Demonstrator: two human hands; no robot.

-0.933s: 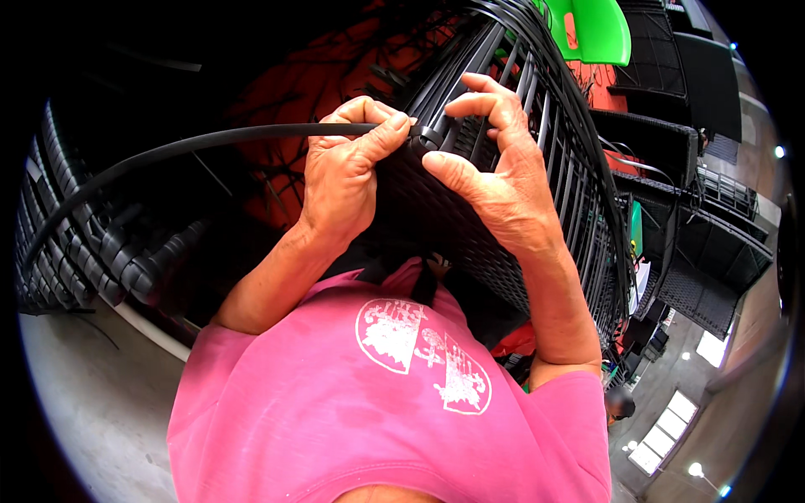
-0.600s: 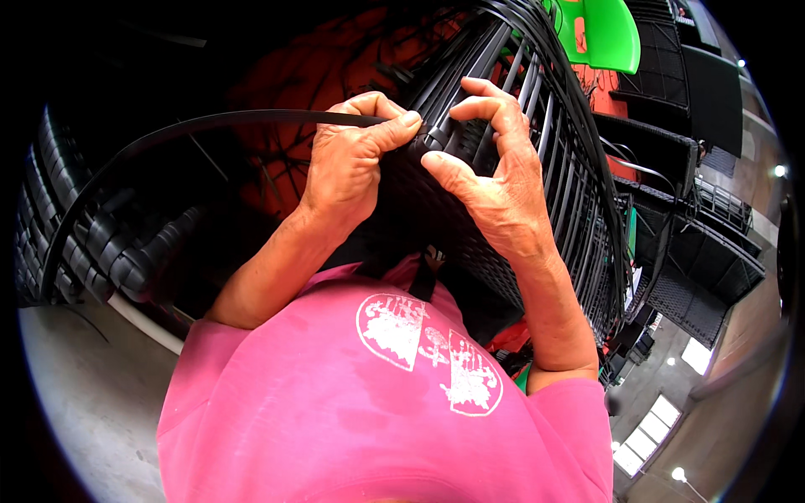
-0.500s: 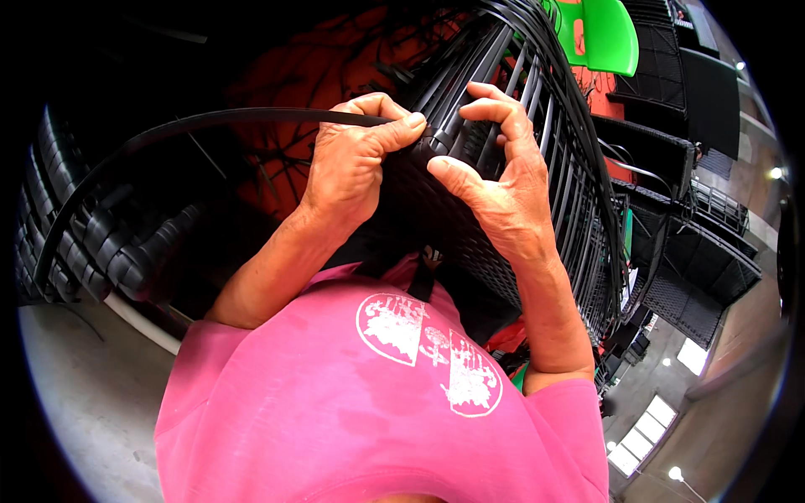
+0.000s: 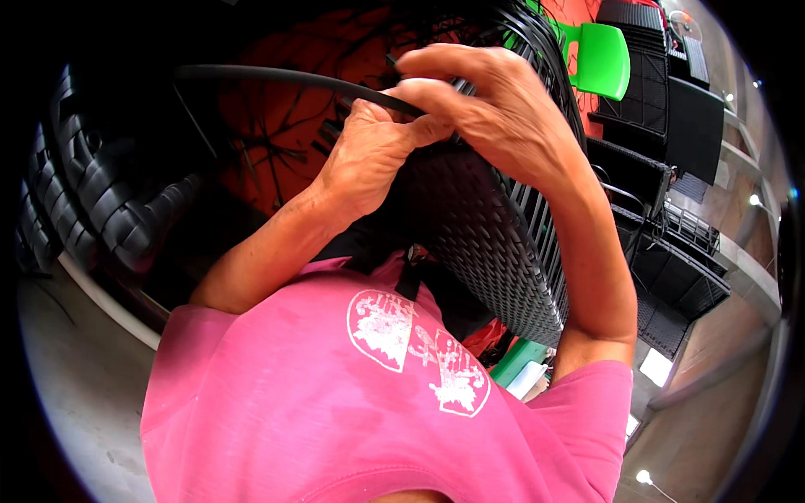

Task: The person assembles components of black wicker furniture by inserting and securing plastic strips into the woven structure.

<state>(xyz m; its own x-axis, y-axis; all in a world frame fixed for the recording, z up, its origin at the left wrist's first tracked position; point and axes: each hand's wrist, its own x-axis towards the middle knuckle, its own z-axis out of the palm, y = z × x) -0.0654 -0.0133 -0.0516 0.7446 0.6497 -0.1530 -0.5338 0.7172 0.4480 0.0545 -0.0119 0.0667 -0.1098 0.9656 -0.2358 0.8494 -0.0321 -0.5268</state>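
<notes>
A long, flat black plastic strip (image 4: pixel 285 77) arcs in from the left and passes between my hands. My left hand (image 4: pixel 369 159) is closed by the strip, its thumb pressed toward the upper edge of a black woven panel (image 4: pixel 470 214). Coming over from the right, my right hand (image 4: pixel 499 109) bends its fingers across the strip just beyond the left thumb. Slight motion blurs these fingers, and the right thumb is hidden. The strip's end lies out of sight under the right hand.
Loose black strips (image 4: pixel 541 33) hang in a bundle beyond my right hand, with more scattered over a red-orange surface (image 4: pixel 293 84). A green plastic chair (image 4: pixel 599 63) stands far right, near black woven furniture (image 4: pixel 671 277). Thick black woven pieces (image 4: pixel 117 193) are at left.
My right hand has moved up and left from an open pose onto the strip beside my left hand. The left hand has shifted slightly down and right, and more woven panel shows.
</notes>
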